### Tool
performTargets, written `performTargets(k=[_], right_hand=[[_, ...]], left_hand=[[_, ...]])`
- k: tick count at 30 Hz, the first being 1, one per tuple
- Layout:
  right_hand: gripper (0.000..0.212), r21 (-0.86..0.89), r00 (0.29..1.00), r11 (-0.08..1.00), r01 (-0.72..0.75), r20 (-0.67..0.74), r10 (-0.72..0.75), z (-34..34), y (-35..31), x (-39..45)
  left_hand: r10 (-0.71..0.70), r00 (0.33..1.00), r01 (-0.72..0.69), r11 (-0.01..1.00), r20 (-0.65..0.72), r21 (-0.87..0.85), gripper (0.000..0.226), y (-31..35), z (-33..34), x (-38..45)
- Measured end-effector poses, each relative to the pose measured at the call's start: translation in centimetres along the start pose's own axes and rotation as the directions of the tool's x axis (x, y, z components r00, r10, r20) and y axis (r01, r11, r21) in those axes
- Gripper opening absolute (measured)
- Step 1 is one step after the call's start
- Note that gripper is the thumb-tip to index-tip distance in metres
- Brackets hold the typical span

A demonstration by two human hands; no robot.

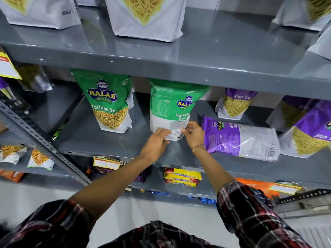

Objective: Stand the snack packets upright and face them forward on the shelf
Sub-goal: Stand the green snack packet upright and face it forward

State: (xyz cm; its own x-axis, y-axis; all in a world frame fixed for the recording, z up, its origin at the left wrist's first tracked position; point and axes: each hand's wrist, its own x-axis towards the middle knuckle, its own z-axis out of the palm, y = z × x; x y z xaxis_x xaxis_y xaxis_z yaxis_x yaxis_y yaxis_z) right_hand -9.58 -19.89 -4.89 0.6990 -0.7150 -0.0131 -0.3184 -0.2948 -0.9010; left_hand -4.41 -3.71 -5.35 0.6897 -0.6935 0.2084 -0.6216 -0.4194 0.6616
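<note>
A green Ratlami Sev packet [170, 108] stands upright on the grey middle shelf [111, 144], turned so its printed back and side show. My left hand [156, 142] and my right hand [194, 134] both grip its bottom edge. To its left, another green Ratlami Sev packet [109, 99] stands upright with its front facing out. On the right, a purple Aloo Sev packet [240, 138] lies flat on its side, back panel up. Two more purple Aloo Sev packets [234, 102] [309, 133] stand behind and to the right of it.
White sev packets [145, 15] stand on the upper shelf [179, 68]. Yellow biscuit packs [182, 177] and other snacks fill the lower shelf. A slotted metal upright [35, 133] runs diagonally at the left, with small packets [26, 156] beyond it.
</note>
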Motion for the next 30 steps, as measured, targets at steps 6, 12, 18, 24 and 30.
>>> performTargets(k=[6,12,18,24,30], right_hand=[[0.023,0.030,0.996,0.999,-0.020,-0.089,0.023,1.1,0.3,-3.4],[0.019,-0.029,0.971,0.975,0.218,0.102,-0.214,2.6,-1.0,-6.5],[0.026,0.018,0.986,0.988,0.150,-0.073,-0.149,-0.8,-0.9,-2.8],[0.107,-0.097,0.878,0.988,0.119,0.476,-0.059,-2.5,0.0,2.9],[0.083,-0.020,0.941,0.999,0.029,0.337,-0.021,-0.9,0.7,3.1]], left_hand=[[-0.121,0.993,0.118,0.985,-0.017,-0.123,0.060,-1.0,0.4,0.1],[-0.198,0.980,0.190,0.964,-0.026,-0.185,0.060,-1.5,0.1,0.6],[-0.241,0.969,0.244,0.968,0.056,-0.054,0.030,-3.3,-2.1,2.3],[-0.305,0.939,0.296,0.952,0.161,0.077,0.010,-4.9,-4.1,5.6],[-0.383,0.902,0.381,0.923,0.198,0.050,0.019,-5.5,-4.1,7.9]])
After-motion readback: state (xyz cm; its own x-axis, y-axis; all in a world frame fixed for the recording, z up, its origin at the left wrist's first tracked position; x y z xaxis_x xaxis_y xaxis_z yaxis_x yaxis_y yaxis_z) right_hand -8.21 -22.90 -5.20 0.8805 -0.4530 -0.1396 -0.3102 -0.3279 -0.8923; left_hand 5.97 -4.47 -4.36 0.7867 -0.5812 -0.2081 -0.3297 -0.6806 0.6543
